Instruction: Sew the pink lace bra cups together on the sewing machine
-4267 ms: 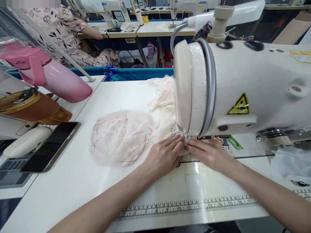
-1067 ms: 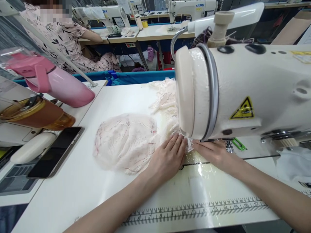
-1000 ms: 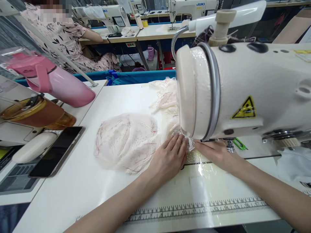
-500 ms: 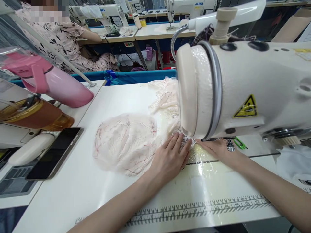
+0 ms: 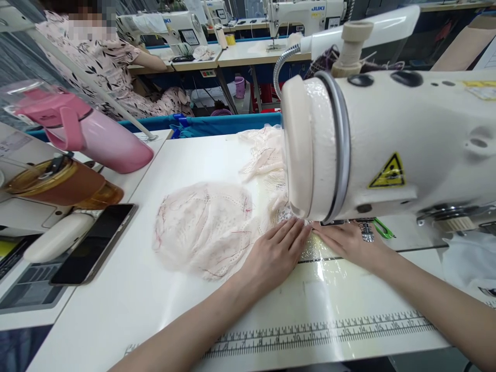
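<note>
Sheer, pale-pink, red-streaked lace fabric [image 5: 205, 230] could, at left, drag or bunch if its slack folds snag; farther right, fingertips could be nipped by slipping beneath the bulky cream-white metal sewing machine [image 5: 430, 134], where the view is blocked. The lace's crumpled, rounded spread lies on the glossy white table [image 5: 116, 310], just left of the left hand [image 5: 277, 253], flat with fingertips over a gathered part; the right hand [image 5: 346, 240] nearly meets it (whether either pinches cloth, I cannot tell).
</note>
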Tool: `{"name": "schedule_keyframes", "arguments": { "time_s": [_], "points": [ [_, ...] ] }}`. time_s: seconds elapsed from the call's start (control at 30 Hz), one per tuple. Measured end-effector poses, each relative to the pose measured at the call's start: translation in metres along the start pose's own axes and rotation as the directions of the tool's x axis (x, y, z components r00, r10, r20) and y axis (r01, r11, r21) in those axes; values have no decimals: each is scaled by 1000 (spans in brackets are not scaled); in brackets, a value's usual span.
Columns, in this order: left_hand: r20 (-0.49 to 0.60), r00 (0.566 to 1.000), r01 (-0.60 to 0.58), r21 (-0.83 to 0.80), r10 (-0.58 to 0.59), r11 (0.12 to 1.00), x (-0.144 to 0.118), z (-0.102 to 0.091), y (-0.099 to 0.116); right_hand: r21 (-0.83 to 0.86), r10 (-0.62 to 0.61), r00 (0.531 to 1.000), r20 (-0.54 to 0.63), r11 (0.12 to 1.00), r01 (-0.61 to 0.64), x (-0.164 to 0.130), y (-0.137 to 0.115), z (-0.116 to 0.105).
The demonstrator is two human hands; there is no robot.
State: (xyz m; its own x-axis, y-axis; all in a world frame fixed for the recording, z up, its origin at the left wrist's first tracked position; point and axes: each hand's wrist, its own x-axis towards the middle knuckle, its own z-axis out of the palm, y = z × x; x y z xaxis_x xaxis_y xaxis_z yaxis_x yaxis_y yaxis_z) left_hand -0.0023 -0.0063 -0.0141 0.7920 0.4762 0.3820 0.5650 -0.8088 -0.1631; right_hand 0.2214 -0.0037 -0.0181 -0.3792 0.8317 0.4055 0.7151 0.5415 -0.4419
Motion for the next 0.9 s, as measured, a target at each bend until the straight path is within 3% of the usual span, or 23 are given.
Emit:
{"name": "schedule_keyframes", "arguments": {
  "time_s": [0.1,0.17,0.7,0.9],
  "points": [
    [-7,1000,8,-18,-8,1000,1,-1,-1,-215,-142,988,63,965,153,-5,1,-3],
    [-9,1000,18,-39,-18,999,2,-1,-2,-283,-176,982,64,941,187,-7,2,-3],
    [-33,996,78,-160,-84,984,9,-7,-18,-393,-157,987,38,906,159,-2,-12,1],
    [-14,995,94,-122,-97,988,10,-6,-17,-582,-226,967,117,774,251,-12,-9,7]
  ]
}}
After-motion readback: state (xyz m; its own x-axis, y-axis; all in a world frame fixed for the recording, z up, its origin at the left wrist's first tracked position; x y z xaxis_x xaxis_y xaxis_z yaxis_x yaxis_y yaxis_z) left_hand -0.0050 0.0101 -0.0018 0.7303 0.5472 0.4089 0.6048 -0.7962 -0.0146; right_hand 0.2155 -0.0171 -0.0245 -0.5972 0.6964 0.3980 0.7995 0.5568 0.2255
